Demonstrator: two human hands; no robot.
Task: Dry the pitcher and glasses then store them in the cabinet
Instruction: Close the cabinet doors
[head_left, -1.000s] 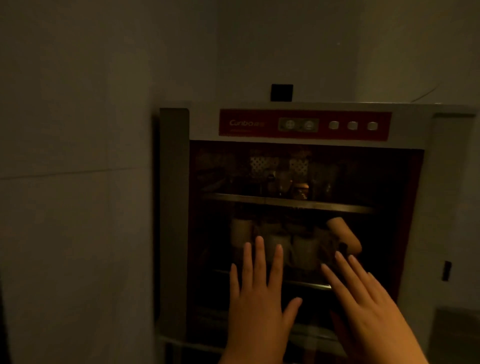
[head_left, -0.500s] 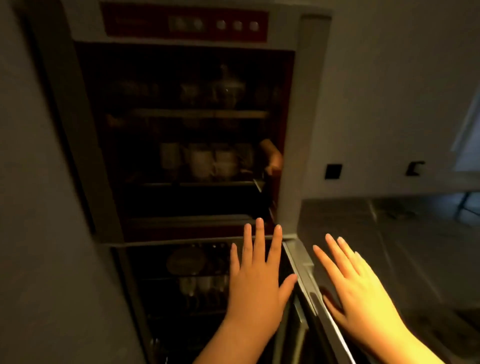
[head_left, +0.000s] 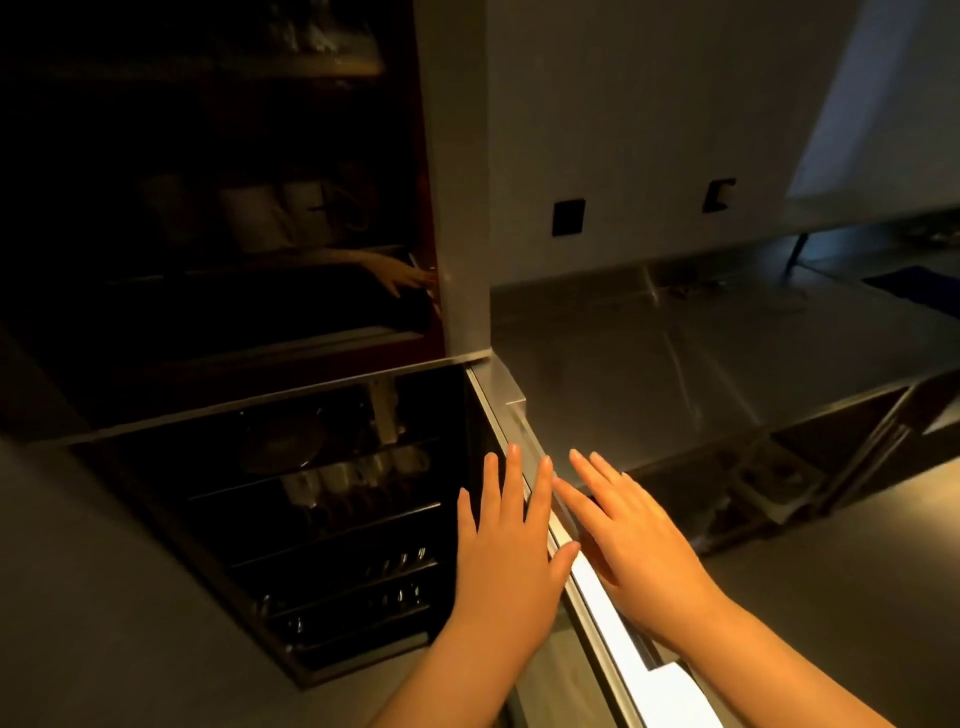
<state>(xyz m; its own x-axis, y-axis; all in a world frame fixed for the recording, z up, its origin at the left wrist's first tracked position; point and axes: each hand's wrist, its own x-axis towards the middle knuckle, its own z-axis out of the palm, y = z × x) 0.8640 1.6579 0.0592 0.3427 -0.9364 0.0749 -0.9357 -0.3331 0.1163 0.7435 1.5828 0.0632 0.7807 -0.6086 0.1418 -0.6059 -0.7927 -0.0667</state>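
Head view tilted lower than before: left hand (head_left: 501, 561), right hand (head_left: 636, 540) flat, fingers (head_left: 514, 478) straight, holding nothing, now over lower cabinet (head_left: 332, 525) and bench (head_left: 675, 364).

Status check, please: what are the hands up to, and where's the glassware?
Left hand and right hand open, empty, in front of the cabinet. Cups dimly visible on a shelf behind its door. Nothing blocking.

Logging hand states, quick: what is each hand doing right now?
Left hand: open, fingers straight, holding nothing.
Right hand: open, fingers straight, holding nothing.
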